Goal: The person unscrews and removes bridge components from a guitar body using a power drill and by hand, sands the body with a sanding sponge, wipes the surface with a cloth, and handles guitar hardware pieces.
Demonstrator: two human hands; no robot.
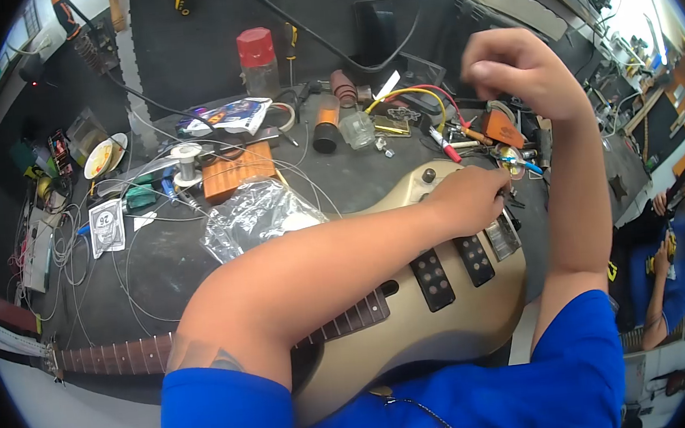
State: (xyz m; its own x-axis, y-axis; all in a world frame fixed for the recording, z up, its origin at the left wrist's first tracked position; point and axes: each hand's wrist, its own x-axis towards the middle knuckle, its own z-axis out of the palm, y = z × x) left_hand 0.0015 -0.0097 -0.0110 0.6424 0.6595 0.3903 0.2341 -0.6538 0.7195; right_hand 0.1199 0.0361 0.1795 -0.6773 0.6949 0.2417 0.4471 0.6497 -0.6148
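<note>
A gold electric bass guitar (pixel 480 300) lies across the bench in front of me, its fretted neck (pixel 119 357) running to the left under my forearm. Two black pickups (pixel 433 279) and a metal bridge (pixel 502 237) show on the body. My left hand (pixel 472 200) reaches across to the body's upper right, by the bridge, with fingers pressed together; whatever they pinch is hidden. Raised above the bench's right side, my right hand (pixel 521 72) is curled closed and slightly blurred. I cannot make out anything in it. A knob (pixel 429 175) sits left of my left hand.
A clear plastic bag (pixel 257 213) and wooden block (pixel 237 173) lie above the neck. Loose wires, a spool (pixel 187 164), a red-lidded jar (pixel 257 62), a red-capped marker (pixel 445 145) and small tools crowd the bench. Another person (pixel 673 266) is at far right.
</note>
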